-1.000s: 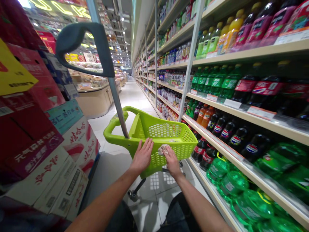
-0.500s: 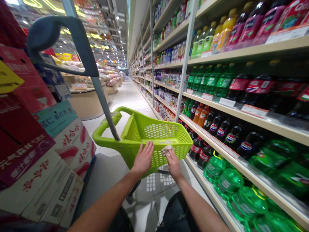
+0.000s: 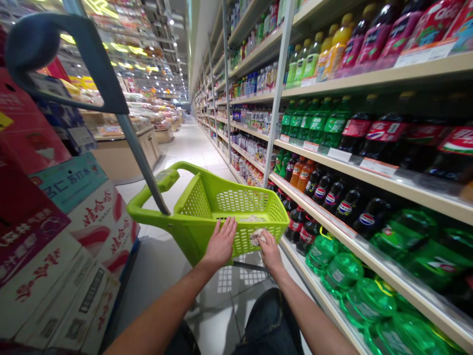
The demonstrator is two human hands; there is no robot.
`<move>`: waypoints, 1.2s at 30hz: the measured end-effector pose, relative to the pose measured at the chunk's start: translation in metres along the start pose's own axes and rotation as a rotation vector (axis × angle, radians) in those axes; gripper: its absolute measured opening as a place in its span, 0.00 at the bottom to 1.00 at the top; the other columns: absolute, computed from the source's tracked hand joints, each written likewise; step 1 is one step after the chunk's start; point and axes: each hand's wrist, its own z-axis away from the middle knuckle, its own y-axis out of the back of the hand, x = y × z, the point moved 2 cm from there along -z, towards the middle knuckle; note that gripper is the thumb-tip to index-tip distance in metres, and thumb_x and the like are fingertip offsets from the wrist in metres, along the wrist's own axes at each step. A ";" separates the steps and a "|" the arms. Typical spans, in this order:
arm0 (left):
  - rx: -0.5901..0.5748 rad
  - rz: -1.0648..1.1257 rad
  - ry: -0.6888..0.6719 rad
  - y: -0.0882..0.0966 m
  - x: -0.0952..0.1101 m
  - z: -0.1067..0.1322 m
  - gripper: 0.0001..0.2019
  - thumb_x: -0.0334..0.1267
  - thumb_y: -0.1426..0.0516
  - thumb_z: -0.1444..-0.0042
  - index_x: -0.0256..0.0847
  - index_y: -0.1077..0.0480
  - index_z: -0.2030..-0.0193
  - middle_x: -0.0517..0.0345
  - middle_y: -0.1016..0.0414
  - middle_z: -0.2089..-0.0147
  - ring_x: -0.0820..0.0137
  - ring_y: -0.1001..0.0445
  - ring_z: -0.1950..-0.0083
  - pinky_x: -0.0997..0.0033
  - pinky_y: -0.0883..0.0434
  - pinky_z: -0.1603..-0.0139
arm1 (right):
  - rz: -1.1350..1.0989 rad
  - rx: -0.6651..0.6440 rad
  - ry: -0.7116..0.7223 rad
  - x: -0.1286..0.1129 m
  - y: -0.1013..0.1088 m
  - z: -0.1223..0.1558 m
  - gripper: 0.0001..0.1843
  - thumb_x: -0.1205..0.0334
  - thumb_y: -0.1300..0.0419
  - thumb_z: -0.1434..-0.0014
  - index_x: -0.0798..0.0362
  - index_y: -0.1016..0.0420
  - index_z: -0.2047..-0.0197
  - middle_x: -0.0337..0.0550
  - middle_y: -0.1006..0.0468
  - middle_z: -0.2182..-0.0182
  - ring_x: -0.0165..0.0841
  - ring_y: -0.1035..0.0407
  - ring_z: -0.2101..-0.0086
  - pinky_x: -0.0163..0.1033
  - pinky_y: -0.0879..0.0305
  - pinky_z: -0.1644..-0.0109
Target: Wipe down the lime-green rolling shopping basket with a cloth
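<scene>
A lime-green shopping cart [image 3: 188, 231] with a perforated basket stands in front of me. My left hand [image 3: 221, 241] lies on its near side wall by the rim, fingers stretched out and holding nothing. Farther right, my right hand [image 3: 270, 251] grips a crumpled, pale stained cloth [image 3: 257, 236] against the outside of the basket's perforated wall. Something whitish lies on the basket floor; I cannot make out what it is. A grey pole with a dark loop handle [image 3: 105, 64] rises at the cart's left end.
Shelves of soda bottles [image 3: 332, 197] run along the right, with large green bottles [image 3: 349, 273] on the lowest level. Stacked drink cartons [image 3: 92, 212] stand close on the left. The tiled aisle [image 3: 185, 143] stretches ahead, past display counters [image 3: 121, 153] on its left side.
My right hand, with the cloth, has shifted slightly down along the basket's wall. My left hand stays on the cart's side. The view has turned a little, moving the scene leftward.
</scene>
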 end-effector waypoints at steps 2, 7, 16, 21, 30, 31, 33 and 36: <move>-0.015 0.010 0.007 0.001 -0.001 0.000 0.31 0.31 0.54 0.53 0.31 0.51 0.38 0.49 0.56 0.34 0.64 0.60 0.34 0.55 0.59 0.37 | 0.027 -0.015 -0.022 0.008 0.006 0.012 0.21 0.75 0.54 0.47 0.50 0.28 0.55 0.48 0.31 0.54 0.37 0.42 0.50 0.46 0.38 0.49; -0.013 0.031 0.028 0.002 0.002 -0.001 0.31 0.31 0.55 0.52 0.30 0.52 0.38 0.49 0.56 0.34 0.64 0.60 0.34 0.55 0.59 0.37 | 0.123 0.116 -0.154 0.035 0.039 -0.014 0.22 0.73 0.55 0.46 0.52 0.30 0.52 0.50 0.34 0.53 0.39 0.43 0.51 0.49 0.40 0.48; 0.028 -0.003 0.009 -0.002 0.003 0.001 0.31 0.31 0.55 0.53 0.30 0.52 0.38 0.49 0.56 0.34 0.63 0.60 0.34 0.54 0.58 0.37 | 0.154 0.069 -0.195 0.047 0.035 0.033 0.21 0.72 0.57 0.47 0.52 0.27 0.58 0.49 0.30 0.59 0.38 0.38 0.57 0.44 0.35 0.56; 0.030 0.013 0.020 -0.003 0.005 0.001 0.31 0.32 0.55 0.53 0.30 0.52 0.38 0.48 0.57 0.34 0.62 0.60 0.34 0.53 0.58 0.37 | 0.173 0.226 -0.288 0.068 0.054 -0.003 0.22 0.71 0.56 0.47 0.55 0.31 0.52 0.51 0.36 0.53 0.40 0.42 0.51 0.51 0.42 0.49; 0.038 0.025 -0.002 -0.003 -0.001 0.004 0.31 0.32 0.55 0.52 0.31 0.52 0.38 0.50 0.57 0.34 0.64 0.60 0.34 0.56 0.59 0.37 | 0.165 0.164 -0.295 0.064 0.047 0.029 0.21 0.72 0.55 0.51 0.54 0.28 0.58 0.50 0.33 0.58 0.39 0.38 0.56 0.47 0.36 0.53; 0.045 0.020 0.002 -0.003 -0.003 0.005 0.31 0.32 0.55 0.52 0.31 0.52 0.38 0.50 0.57 0.34 0.64 0.60 0.34 0.55 0.59 0.37 | 0.162 0.187 -0.315 0.068 0.053 0.021 0.21 0.71 0.55 0.51 0.54 0.29 0.55 0.50 0.34 0.55 0.39 0.39 0.54 0.48 0.38 0.51; 0.060 0.011 0.023 -0.002 -0.007 0.007 0.31 0.31 0.55 0.52 0.31 0.52 0.38 0.49 0.56 0.34 0.64 0.60 0.34 0.54 0.59 0.37 | 0.147 0.226 -0.360 0.075 0.062 -0.001 0.22 0.70 0.54 0.50 0.55 0.31 0.52 0.51 0.36 0.52 0.40 0.41 0.51 0.49 0.40 0.48; 0.071 0.012 0.047 -0.002 -0.008 0.007 0.31 0.31 0.55 0.52 0.31 0.52 0.38 0.49 0.54 0.35 0.63 0.59 0.34 0.54 0.60 0.37 | 0.086 0.170 -0.362 0.062 0.052 -0.035 0.23 0.71 0.55 0.50 0.55 0.31 0.52 0.51 0.34 0.53 0.39 0.39 0.52 0.48 0.40 0.49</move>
